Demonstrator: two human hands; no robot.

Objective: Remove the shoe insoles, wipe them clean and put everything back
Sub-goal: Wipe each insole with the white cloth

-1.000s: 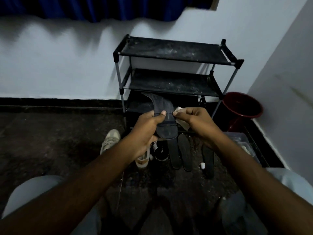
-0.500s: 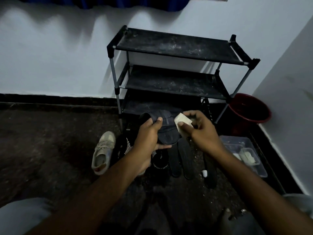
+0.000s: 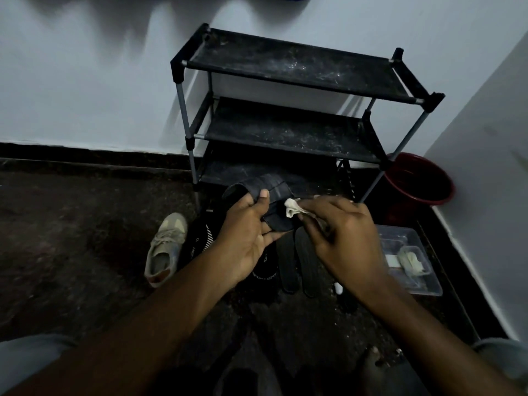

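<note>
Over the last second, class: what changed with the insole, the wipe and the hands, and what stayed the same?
The insole, upright a second ago, now bends over the left hand. The right hand has bunched the wipe and brought it onto the insole. Unchanged: both hands keep their grips; the insoles on the floor and the beige shoe lie as before.

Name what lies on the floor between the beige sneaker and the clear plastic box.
Head view: black shoes with white print, then two dark flat insoles side by side.
</note>
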